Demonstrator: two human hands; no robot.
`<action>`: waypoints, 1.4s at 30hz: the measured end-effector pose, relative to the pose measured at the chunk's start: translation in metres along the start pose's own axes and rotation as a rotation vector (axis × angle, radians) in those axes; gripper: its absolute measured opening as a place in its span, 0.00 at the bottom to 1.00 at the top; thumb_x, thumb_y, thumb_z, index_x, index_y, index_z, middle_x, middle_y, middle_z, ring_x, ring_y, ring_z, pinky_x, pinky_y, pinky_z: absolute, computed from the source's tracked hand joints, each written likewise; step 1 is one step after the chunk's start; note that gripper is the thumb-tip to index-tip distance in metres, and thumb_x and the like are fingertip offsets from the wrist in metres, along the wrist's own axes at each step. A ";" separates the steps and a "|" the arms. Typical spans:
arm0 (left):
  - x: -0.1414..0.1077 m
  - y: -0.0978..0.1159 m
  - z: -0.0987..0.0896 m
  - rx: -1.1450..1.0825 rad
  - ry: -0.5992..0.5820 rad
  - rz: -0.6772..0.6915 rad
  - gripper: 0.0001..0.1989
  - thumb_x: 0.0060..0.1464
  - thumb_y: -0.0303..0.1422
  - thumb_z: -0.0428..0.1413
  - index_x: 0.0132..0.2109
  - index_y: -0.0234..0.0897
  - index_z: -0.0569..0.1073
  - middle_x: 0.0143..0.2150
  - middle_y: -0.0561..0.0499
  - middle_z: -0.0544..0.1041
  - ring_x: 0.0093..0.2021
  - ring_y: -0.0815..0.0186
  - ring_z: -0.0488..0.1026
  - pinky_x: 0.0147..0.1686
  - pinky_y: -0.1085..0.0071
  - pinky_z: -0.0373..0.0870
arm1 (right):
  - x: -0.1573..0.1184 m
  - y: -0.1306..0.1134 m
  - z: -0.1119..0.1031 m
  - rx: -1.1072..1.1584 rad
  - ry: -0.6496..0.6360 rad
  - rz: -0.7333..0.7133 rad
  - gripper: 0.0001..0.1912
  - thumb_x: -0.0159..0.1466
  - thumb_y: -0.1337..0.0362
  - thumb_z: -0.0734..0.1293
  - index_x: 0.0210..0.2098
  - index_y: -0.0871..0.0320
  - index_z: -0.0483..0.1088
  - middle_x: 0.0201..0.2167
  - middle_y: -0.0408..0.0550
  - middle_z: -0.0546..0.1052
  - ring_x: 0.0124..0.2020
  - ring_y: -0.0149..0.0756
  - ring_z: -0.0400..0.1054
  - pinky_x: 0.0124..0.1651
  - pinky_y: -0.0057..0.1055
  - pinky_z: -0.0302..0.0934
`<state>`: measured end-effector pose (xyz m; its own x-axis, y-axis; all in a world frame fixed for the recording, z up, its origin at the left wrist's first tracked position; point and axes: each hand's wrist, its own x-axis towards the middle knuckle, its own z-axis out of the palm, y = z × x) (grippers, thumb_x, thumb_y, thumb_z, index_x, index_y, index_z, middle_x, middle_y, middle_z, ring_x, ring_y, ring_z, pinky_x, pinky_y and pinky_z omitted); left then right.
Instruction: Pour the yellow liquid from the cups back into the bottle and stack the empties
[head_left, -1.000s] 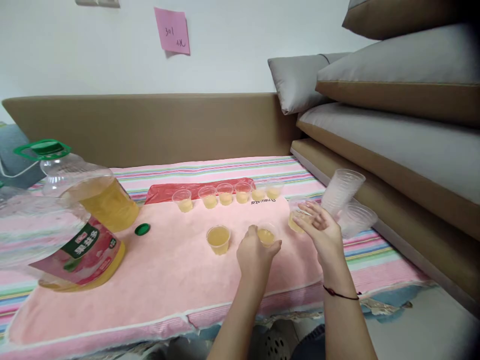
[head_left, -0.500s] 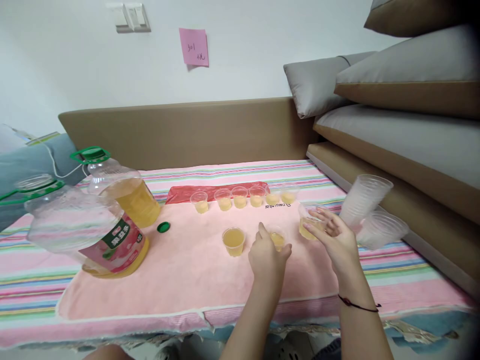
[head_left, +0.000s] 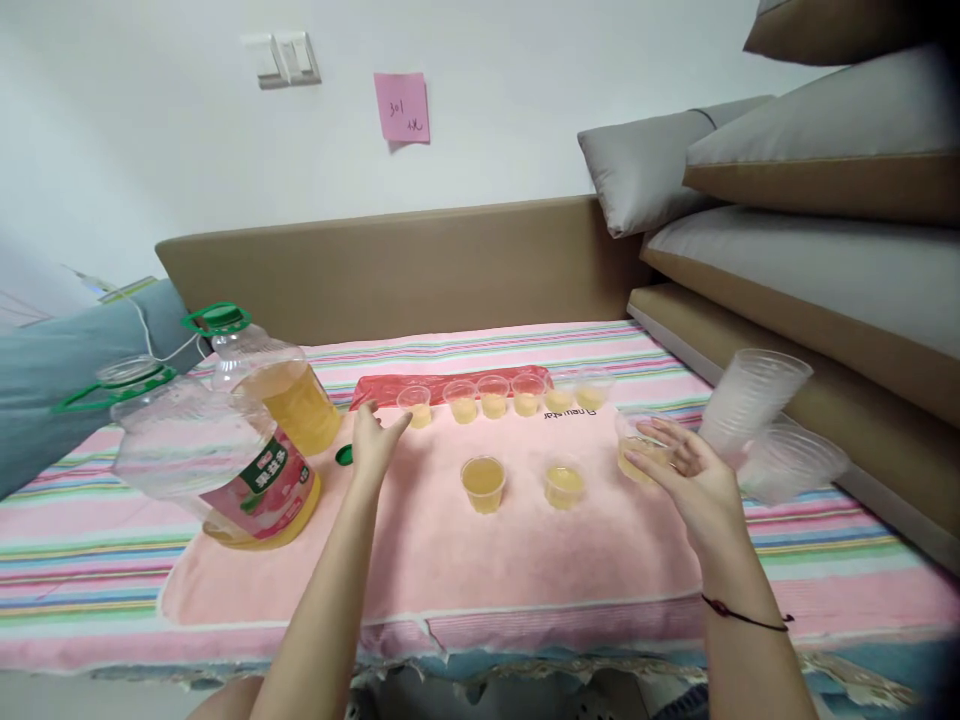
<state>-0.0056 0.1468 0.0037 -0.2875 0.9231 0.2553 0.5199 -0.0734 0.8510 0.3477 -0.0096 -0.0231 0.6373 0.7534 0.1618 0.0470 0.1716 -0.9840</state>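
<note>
My left hand [head_left: 377,440], thumb and fingers spread with nothing between them, hovers by the leftmost cup [head_left: 415,408] of the back row. My right hand [head_left: 694,470] has its fingers around a clear plastic cup of yellow drink [head_left: 636,462] at the right of the pink towel. Two more filled cups, one at the middle [head_left: 483,485] and one to its right [head_left: 563,486], stand apart on the towel [head_left: 420,560]. Several cups with yellow drink line up behind them.
Two large bottles of yellow drink, an uncapped front one [head_left: 255,490] and a capped one [head_left: 292,395], stand at the left. A green cap [head_left: 344,455] lies beside them. Stacked cups [head_left: 754,400] lean at the right near piled cushions [head_left: 825,260]. A red wrapper [head_left: 450,382] lies behind the row.
My left hand has moved left, away from the cup right of the middle one, to the left end of the back row. My right hand stays at its cup. The view has shifted slightly.
</note>
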 end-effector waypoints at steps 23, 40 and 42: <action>0.028 -0.022 0.038 -0.321 -0.187 0.160 0.29 0.41 0.35 0.66 0.50 0.38 0.65 0.52 0.44 0.73 0.52 0.58 0.73 0.54 0.59 0.68 | 0.001 0.002 0.011 -0.013 -0.064 0.002 0.37 0.41 0.53 0.80 0.49 0.53 0.70 0.53 0.55 0.76 0.57 0.53 0.69 0.61 0.55 0.61; -0.037 0.099 0.053 -0.119 -0.858 0.657 0.27 0.43 0.29 0.63 0.52 0.42 0.68 0.51 0.48 0.75 0.51 0.61 0.72 0.49 0.65 0.67 | 0.001 0.000 0.008 -0.041 -0.219 -0.015 0.36 0.41 0.56 0.80 0.49 0.54 0.70 0.50 0.55 0.78 0.54 0.51 0.71 0.56 0.50 0.66; -0.035 0.104 0.058 -0.082 -0.913 0.682 0.28 0.43 0.29 0.63 0.53 0.42 0.68 0.51 0.48 0.76 0.51 0.60 0.72 0.50 0.64 0.67 | 0.002 0.000 0.008 -0.059 -0.236 -0.036 0.36 0.41 0.56 0.80 0.48 0.53 0.71 0.49 0.54 0.78 0.53 0.51 0.72 0.56 0.50 0.66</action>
<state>0.1050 0.1284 0.0566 0.7443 0.6086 0.2751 0.2795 -0.6579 0.6994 0.3428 -0.0031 -0.0223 0.4372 0.8762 0.2027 0.1159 0.1686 -0.9788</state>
